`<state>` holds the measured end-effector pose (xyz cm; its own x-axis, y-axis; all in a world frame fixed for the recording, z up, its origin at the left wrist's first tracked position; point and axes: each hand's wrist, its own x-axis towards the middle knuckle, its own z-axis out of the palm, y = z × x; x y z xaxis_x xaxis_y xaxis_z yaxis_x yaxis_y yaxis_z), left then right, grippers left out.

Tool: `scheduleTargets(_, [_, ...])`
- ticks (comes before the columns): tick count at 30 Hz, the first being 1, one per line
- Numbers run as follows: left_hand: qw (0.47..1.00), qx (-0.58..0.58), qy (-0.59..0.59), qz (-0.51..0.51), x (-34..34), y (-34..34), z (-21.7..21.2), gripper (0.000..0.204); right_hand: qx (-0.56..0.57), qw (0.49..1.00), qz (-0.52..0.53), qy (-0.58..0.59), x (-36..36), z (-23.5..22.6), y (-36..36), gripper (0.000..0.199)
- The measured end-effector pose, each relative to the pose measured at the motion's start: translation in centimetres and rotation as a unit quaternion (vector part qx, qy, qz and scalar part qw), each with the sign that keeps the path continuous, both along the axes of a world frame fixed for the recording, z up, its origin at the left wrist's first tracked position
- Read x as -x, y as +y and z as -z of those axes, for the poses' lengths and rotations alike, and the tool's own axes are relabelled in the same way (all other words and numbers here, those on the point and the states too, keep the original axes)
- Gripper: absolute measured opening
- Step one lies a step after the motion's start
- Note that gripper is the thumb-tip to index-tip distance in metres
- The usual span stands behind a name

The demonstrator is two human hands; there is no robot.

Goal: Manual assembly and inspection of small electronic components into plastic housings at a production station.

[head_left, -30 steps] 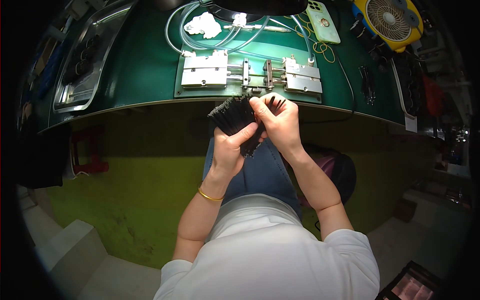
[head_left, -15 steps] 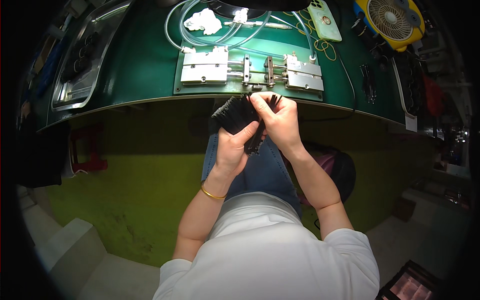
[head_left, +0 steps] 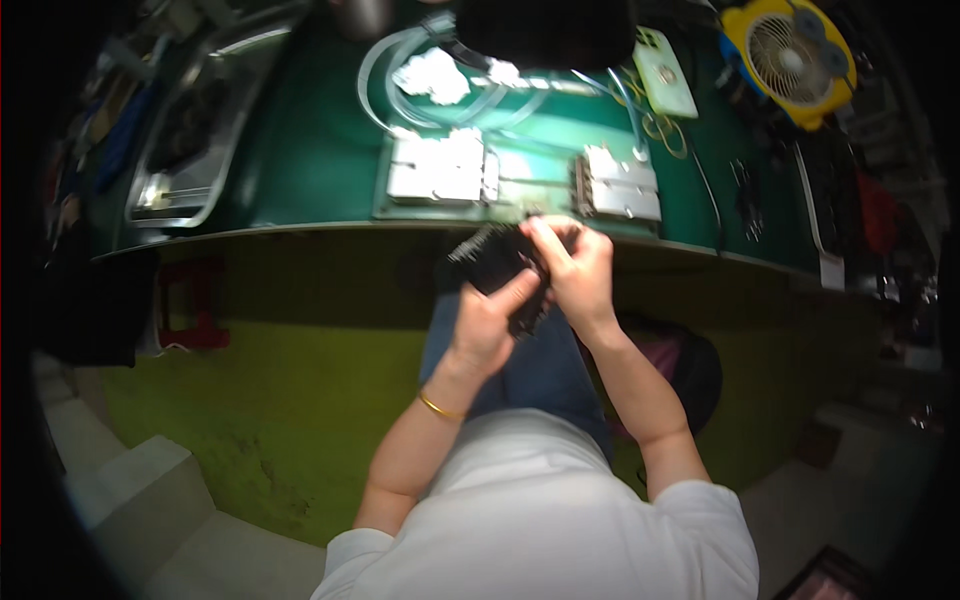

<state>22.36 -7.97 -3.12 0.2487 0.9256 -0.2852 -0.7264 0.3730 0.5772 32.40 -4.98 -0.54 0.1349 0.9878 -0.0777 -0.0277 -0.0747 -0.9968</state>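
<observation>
My left hand [head_left: 488, 325] is closed round a thick bundle of thin black strips [head_left: 490, 258], held just off the table's near edge. Its thumb lies across the bundle. My right hand [head_left: 578, 268] pinches at the bundle's right side, its thumb and finger pressed together on thin black strips, which motion blur makes hard to separate. Just beyond the fingers is a bench fixture with two silver blocks, a left one [head_left: 435, 168] and a right one [head_left: 625, 183]. Their inner jaws stand wide apart, and I cannot make out any part between them.
A dark rounded object [head_left: 545, 35] overhangs the fixture. Clear hoses [head_left: 372, 85] loop behind it, beside crumpled white tissue [head_left: 432, 76]. A pale green phone [head_left: 665, 75] and a yellow fan [head_left: 790, 62] are at the far right. A metal tray [head_left: 205, 150] occupies the left.
The fixture's jaws have drawn apart, widening the gap between them. The whole view has shifted and blurred. Both hands keep their hold on the black strips.
</observation>
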Motion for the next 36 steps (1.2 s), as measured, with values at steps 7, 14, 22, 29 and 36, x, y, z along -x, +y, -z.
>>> scheduleTargets(7, [1.000, -0.010, -0.011, 0.011, -1.8, -2.4, 1.5, 0.018, 0.027, 0.998, 0.021, -0.049, -2.1, 1.2, -2.4, 0.018])
scheduleTargets(14, [0.998, -0.049, -0.035, 0.006, -1.7, -6.1, 0.4, 0.017, 0.019, 1.000, 0.006, 0.015, -1.5, -0.7, -6.2, 0.017])
scheduleTargets(22, [0.998, -0.056, -0.026, 0.030, -2.4, -11.7, 0.2, 0.015, -0.014, 1.000, 0.002, 0.015, -2.4, -1.0, -12.0, 0.017])
scheduleTargets(29, [0.997, -0.058, -0.017, 0.038, -2.6, -15.3, -0.5, 0.008, -0.052, 0.999, 0.012, -0.009, -2.9, -1.1, -15.9, 0.017])
scheduleTargets(36, [0.998, -0.041, -0.019, 0.053, -1.7, -14.6, -0.2, 0.012, -0.048, 0.999, -0.011, 0.003, -2.5, -1.4, -15.6, 0.017])
